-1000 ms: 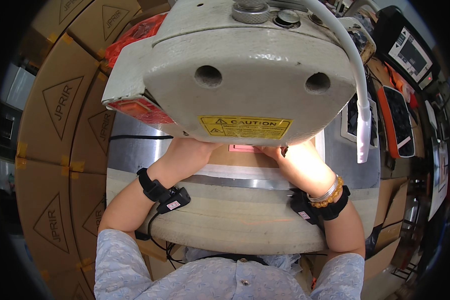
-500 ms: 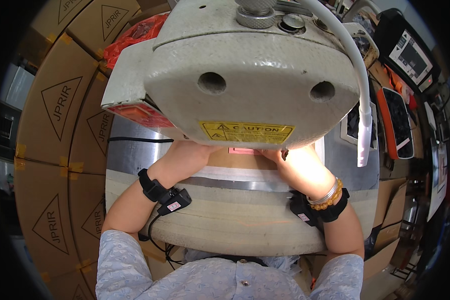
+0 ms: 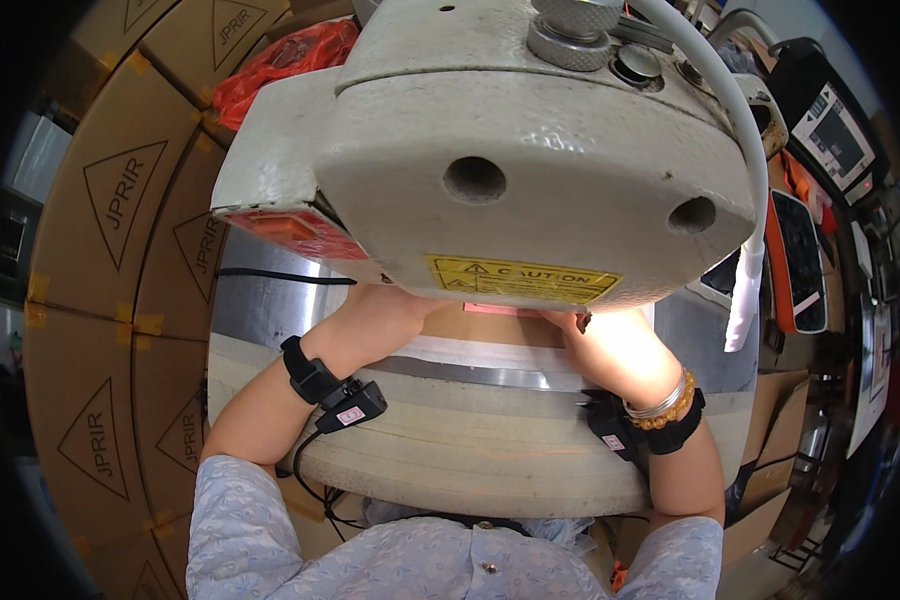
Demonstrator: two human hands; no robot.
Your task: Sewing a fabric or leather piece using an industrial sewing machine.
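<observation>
A large cream machine head point(image 3: 530, 210), which looks like that of an industrial sewing machine, hangs over the work spot and hides my fingers. My left hand point(image 3: 395, 318) reaches under its front edge from the left, at the left end of a brown flat piece point(image 3: 495, 326). From the other side my right hand point(image 3: 610, 345), brightly lit, reaches under the head at the brown piece's right end. A strip of a flat pink piece point(image 3: 500, 309) shows between the hands, on top of the brown one. Whether either hand grips anything is hidden.
Taped cardboard boxes point(image 3: 120, 190) are stacked at the left, with a red plastic bag point(image 3: 285, 65) behind. A white cable point(image 3: 755, 200) hangs beside the machine head. At the right are an orange-rimmed device point(image 3: 798, 260) and a control screen point(image 3: 838, 140). A curved pale table point(image 3: 450, 440) lies under my forearms.
The view has shifted, so the machine head sits farther right and slightly lower. Less of the pink piece shows. Both hands stay under the head's front edge.
</observation>
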